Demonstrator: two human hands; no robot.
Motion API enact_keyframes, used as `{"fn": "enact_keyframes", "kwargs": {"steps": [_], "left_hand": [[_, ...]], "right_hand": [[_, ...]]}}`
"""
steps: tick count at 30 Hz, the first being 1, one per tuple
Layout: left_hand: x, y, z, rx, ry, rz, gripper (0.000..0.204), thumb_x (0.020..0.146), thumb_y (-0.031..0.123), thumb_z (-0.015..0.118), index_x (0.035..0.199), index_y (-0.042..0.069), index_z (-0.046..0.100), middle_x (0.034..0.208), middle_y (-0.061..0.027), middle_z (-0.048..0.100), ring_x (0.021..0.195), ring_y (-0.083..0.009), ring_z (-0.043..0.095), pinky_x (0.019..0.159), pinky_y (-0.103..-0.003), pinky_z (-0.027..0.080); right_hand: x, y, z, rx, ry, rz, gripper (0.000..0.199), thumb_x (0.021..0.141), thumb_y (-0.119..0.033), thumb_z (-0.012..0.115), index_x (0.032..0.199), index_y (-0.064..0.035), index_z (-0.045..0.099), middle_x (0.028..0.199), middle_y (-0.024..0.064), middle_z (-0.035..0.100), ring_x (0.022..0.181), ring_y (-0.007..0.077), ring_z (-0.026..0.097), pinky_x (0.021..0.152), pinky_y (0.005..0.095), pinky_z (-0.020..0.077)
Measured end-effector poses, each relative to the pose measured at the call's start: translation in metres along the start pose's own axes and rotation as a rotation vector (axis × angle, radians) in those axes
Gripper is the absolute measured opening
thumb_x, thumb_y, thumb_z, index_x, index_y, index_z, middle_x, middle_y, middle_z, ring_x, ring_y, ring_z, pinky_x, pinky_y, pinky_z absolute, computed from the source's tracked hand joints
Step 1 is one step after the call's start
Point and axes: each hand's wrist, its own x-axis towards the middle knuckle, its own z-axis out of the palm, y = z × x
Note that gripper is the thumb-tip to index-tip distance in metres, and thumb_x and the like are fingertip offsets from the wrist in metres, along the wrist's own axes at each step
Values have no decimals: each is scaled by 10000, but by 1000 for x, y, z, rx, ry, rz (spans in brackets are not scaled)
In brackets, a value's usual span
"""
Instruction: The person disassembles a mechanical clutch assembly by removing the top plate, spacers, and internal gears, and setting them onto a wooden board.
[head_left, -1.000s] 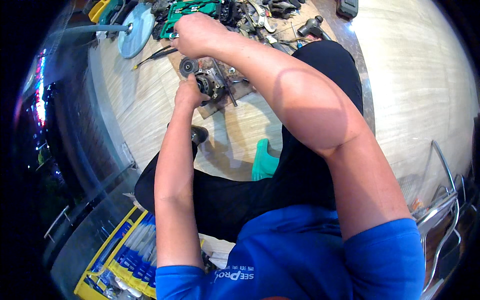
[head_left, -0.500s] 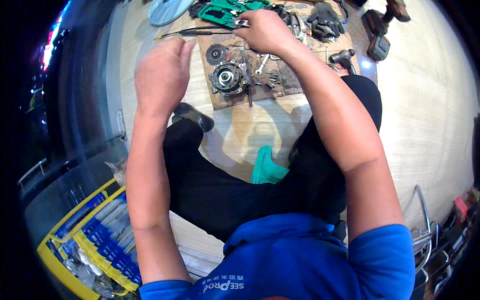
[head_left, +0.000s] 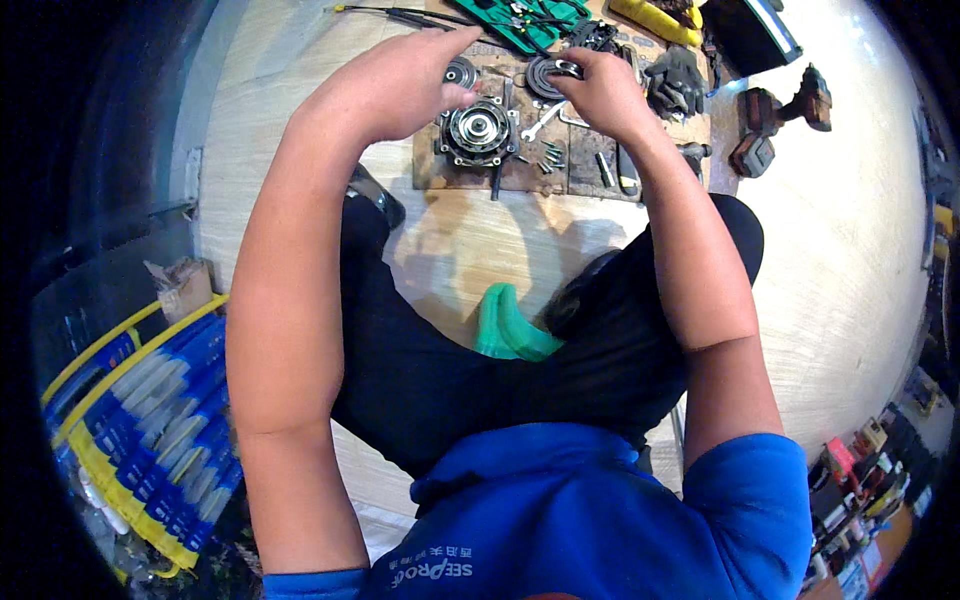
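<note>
My left hand [head_left: 405, 85] is open over the far left of the brown work mat, its fingers stretched out and thumb apart. Partly behind it shows a dark round disc [head_left: 459, 73]. Just below the thumb, a round metal housing [head_left: 478, 131] with a shiny centre lies face up. My right hand [head_left: 608, 92] pinches a small shiny metal ring [head_left: 569, 68] between thumb and fingers. It is beside a dark grooved disc [head_left: 542, 78]; whether the ring touches that disc I cannot tell. Between the hands and slightly nearer lie an open-end wrench [head_left: 541, 121] and several bolts [head_left: 552, 155].
A green tool case [head_left: 515, 18] is at the far edge, with a thin black cable [head_left: 400, 15] to its left. Dark gloves [head_left: 676, 82] lie right of my right hand. A cordless drill [head_left: 806, 100] stands farther right. A green object [head_left: 510, 325] sits between my legs.
My left hand has swung right toward the housing, its fingers now stretched out. My right hand has moved right with the metal ring, and the grooved disc beside it now shows. The view has shifted.
</note>
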Motion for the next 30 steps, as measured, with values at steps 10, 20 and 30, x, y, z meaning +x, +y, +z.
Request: {"fn": "enact_keyframes", "kwargs": {"steps": [10,20,30], "left_hand": [[-8,31,-41,-81,-122,-30,481,884,190,697,1301,-8,562,1211,-224,648,1153,-375,607,958,-440,501],[-3,21,1,10,-88,-48,311,855,81,677,1158,34,628,1070,-192,702,1062,-359,667,881,-471,546],[-17,0,-2,-9,-65,-99,234,886,76,601,1112,55,661,1084,-175,708,1054,-345,677,874,-472,553]], "right_hand": [[-16,71,75,-150,-218,54,289,876,-218,672,1118,-64,710,906,248,698,883,418,684,807,458,536],[-37,172,179,-550,-621,29,237,788,-194,621,925,-42,741,945,223,709,918,418,675,852,479,535],[-68,160,225,-513,-548,229,271,876,-246,633,1078,-78,700,1069,228,701,1035,393,673,890,481,548]]}}
